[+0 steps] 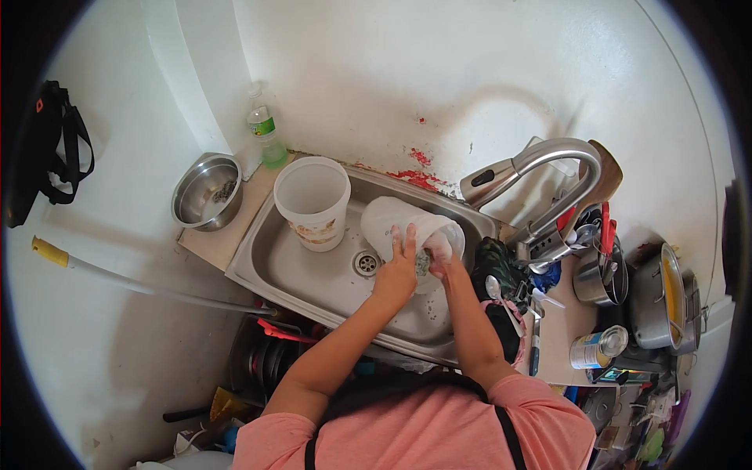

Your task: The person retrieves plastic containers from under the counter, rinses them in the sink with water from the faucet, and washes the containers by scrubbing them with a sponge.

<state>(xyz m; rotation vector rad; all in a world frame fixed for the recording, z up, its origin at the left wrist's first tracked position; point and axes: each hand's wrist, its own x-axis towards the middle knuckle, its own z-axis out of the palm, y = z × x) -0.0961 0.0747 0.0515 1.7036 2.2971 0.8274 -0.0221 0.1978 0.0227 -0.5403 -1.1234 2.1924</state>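
A white plastic container [388,218] lies tipped on its side over the sink [313,276], its mouth turned to the right. My left hand [398,268] presses against its side, fingers stretched along the wall. At the rim, my right hand [440,254] grips the container with curled fingers, partly hidden. Small greyish-green bits show by the mouth, and a few are scattered on the basin floor. A second white plastic container [312,196] with a brown printed pattern stands upright in the basin's left part, near the drain [366,264].
A metal bowl [207,193] with dark bits and a plastic bottle [267,129] stand left of the sink. The faucet [548,168] arches over its right side. Spoons [501,298], a can [598,348] and metal pots [654,301] crowd the right counter.
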